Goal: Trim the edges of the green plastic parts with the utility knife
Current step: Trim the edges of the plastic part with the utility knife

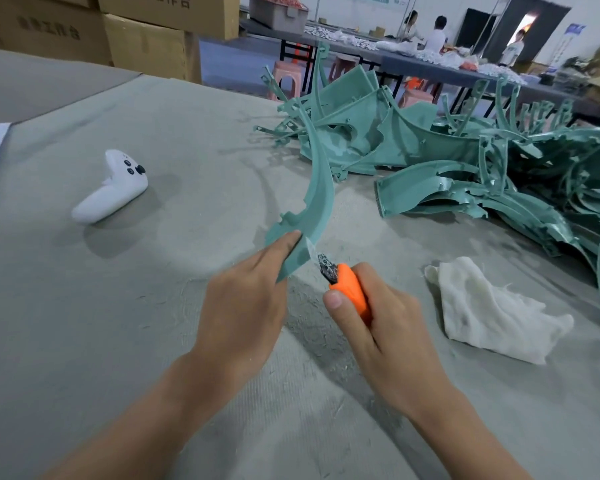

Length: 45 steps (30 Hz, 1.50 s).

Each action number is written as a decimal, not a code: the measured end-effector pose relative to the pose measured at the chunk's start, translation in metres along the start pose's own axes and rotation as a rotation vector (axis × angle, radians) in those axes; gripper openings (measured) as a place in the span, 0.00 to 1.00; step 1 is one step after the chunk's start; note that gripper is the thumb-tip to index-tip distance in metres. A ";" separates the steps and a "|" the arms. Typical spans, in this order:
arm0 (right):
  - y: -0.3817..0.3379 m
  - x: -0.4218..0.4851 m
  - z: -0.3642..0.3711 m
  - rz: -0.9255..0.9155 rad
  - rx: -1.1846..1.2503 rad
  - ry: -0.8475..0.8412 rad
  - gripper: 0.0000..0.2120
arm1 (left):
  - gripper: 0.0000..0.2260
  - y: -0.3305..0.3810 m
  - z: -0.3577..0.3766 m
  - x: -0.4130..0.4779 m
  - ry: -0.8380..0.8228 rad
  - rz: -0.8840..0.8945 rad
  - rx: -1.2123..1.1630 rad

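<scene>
— Checking the station: which step is in hand?

— Trimming under way, by my judgement. The left hand point(246, 299) has its grip closed round the lower end of one curved green part point(321, 188). The part is held off the counter point(118, 306), above its middle, with the long arc rising toward the far edge. The right hand point(385, 327) has its grip wrapped round the orange utility knife point(352, 289), thumb on top. The blade point(313, 252) lies against the part's edge, just beside the left fingertips.

— Remaining stock?

— A pile of green parts point(465, 161) runs along the right edge up to the far right corner. I cannot tell trimmed from untrimmed. A white cloth point(492, 317) lies near the right edge and a white controller point(113, 188) toward the left edge. Shavings point(309, 341) lie under the hands.

— Next move?

— Probably a stroke along that edge, directed away from the holding hand. It calls for a shallow blade angle, even pressure and a firm hold on the part. Risk noted: the left fingers sit close to the blade.
</scene>
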State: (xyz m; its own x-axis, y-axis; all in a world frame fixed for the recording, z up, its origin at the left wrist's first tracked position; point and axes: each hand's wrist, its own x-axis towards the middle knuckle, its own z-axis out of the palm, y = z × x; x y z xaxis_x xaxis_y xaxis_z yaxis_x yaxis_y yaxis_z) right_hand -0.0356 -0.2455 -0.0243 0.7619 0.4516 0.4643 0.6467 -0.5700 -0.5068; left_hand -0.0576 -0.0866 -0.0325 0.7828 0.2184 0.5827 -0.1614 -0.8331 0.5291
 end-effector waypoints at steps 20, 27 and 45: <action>0.019 0.009 -0.003 0.130 -0.030 0.113 0.22 | 0.16 0.010 0.007 -0.011 0.035 0.118 -0.094; 0.002 0.001 0.006 0.028 0.057 0.017 0.18 | 0.12 0.010 0.004 -0.008 0.033 0.022 -0.124; 0.021 0.007 -0.002 0.153 0.017 0.129 0.20 | 0.11 0.016 0.011 -0.014 0.144 0.091 -0.179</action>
State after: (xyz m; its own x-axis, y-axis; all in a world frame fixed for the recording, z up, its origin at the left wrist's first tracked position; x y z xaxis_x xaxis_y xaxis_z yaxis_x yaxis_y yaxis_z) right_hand -0.0168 -0.2556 -0.0298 0.8412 0.2678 0.4697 0.5249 -0.6131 -0.5904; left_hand -0.0642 -0.1081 -0.0388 0.6684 0.2279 0.7081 -0.3412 -0.7519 0.5641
